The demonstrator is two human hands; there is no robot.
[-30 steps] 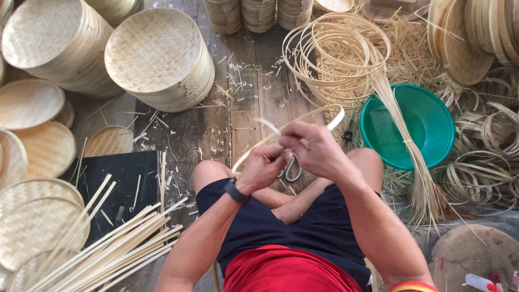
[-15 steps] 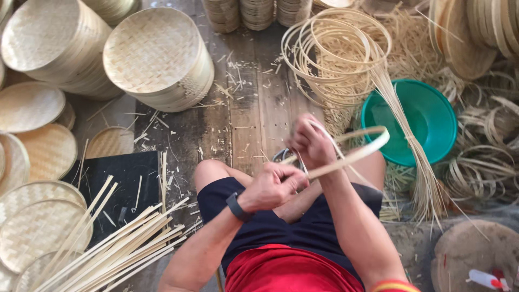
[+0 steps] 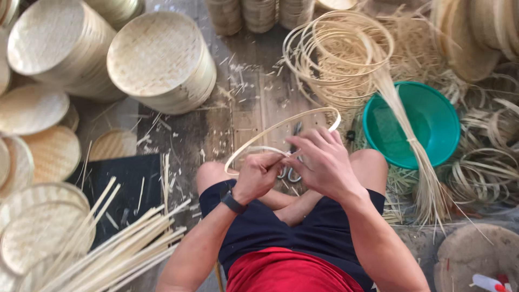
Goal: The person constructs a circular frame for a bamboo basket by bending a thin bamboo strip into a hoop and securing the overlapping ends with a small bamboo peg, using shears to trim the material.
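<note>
A pale bamboo strip bent into a hoop (image 3: 281, 127) is held in front of me above my crossed legs. My left hand (image 3: 258, 176), with a dark watch at the wrist, pinches the hoop's near side where the ends overlap. My right hand (image 3: 323, 162) grips the same overlap from the right, fingers curled over the strip. A pair of scissors (image 3: 292, 172) lies on the floor boards just behind my hands, partly hidden by them.
Stacks of round woven bamboo lids (image 3: 159, 62) stand at the left and back. A pile of finished hoops (image 3: 338, 51) lies at the back right beside a green bowl (image 3: 413, 121) with a fibre bundle (image 3: 411, 140) across it. Long bamboo strips (image 3: 116, 249) lie at the lower left.
The strip swung out to the right half a second ago and now curves back as a closed hoop in front. Both hands have come together at its near side.
</note>
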